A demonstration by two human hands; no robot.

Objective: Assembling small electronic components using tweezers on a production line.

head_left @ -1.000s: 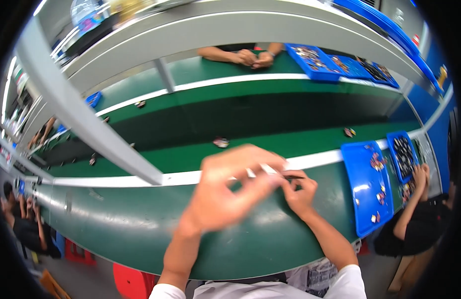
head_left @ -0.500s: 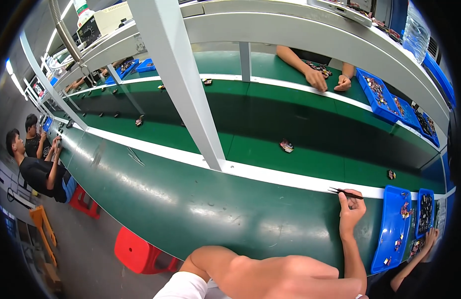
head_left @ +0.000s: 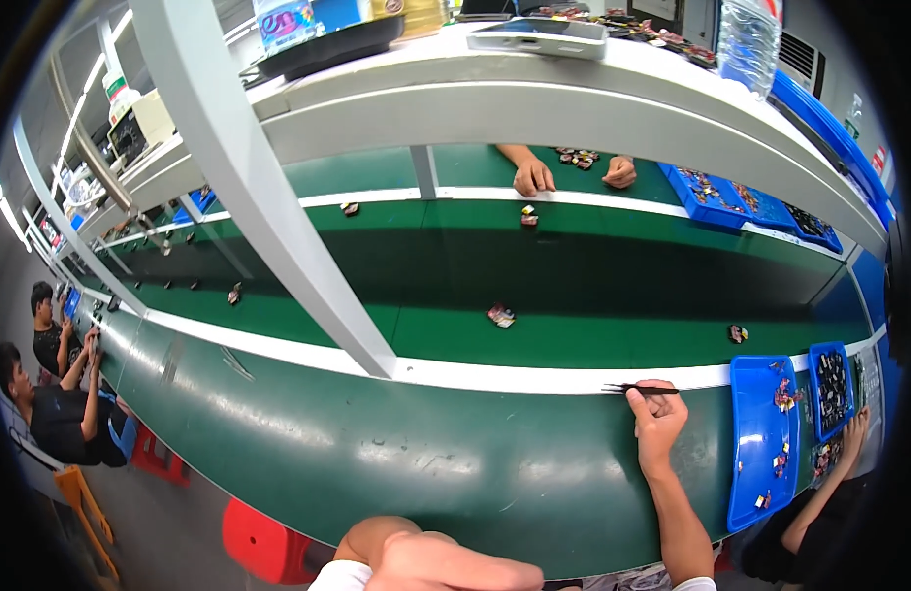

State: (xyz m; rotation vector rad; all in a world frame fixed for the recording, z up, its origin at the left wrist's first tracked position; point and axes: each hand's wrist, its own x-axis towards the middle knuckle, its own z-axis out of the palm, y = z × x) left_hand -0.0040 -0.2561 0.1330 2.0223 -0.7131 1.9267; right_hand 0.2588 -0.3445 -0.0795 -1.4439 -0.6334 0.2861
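Observation:
In my right hand (head_left: 659, 430), raised over the far edge of the green worktop (head_left: 446, 463), is a pair of black tweezers (head_left: 654, 390). Their thin tips point left, slightly apart, with nothing between them. My left hand (head_left: 455, 566) is close to the lower edge of the picture, beneath the bent left arm. It is cut off and blurred, so its fingers cannot be made out. Right of my right arm lies a blue tray (head_left: 764, 507) with several small reddish and yellow electronic parts in it.
Beyond a white rail, a green conveyor belt (head_left: 436, 340) carries scattered small parts (head_left: 501, 315). Across it are a co-worker's hands (head_left: 533, 178) and blue trays (head_left: 712, 212). A slanted post (head_left: 268, 197) supports a shelf. Another person's hand (head_left: 856, 430) reaches toward a second blue tray (head_left: 818, 430). A red stool (head_left: 259, 542) stands lower left.
The view has shifted, with the shelf lower in it. My left arm has drawn down toward the lower edge. My right hand still holds the tweezers. Another part now shows by the opposite co-worker's hand.

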